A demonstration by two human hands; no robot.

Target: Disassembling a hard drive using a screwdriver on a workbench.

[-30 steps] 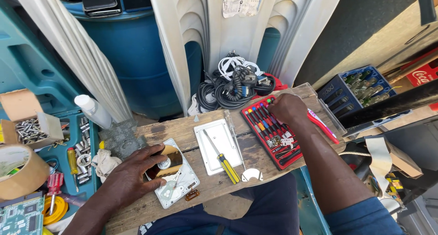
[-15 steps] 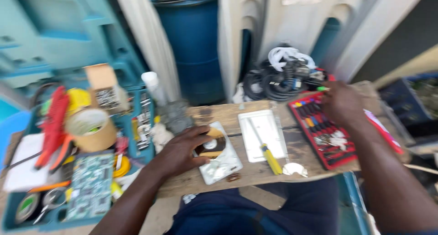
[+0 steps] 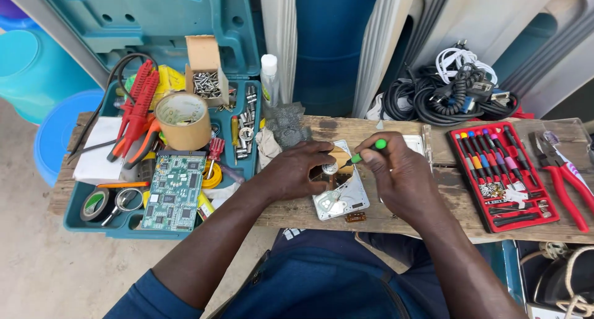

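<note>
Fingers of your right hand (image 3: 399, 176) pinch a green-handled screwdriver (image 3: 365, 152), its long axis slanting down-left to the opened hard drive (image 3: 341, 198) on the bench (image 3: 396, 217). Your left hand (image 3: 297, 170) lies closed over the drive's near-left edge, pinning it. Left sits a brown cardboard screw box (image 3: 207, 68); right, a red bit case (image 3: 504, 173).

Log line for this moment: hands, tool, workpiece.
left hand: steadying hard drive | right hand: holding green screwdriver, tip on drive | bench: red bit case at right
</note>
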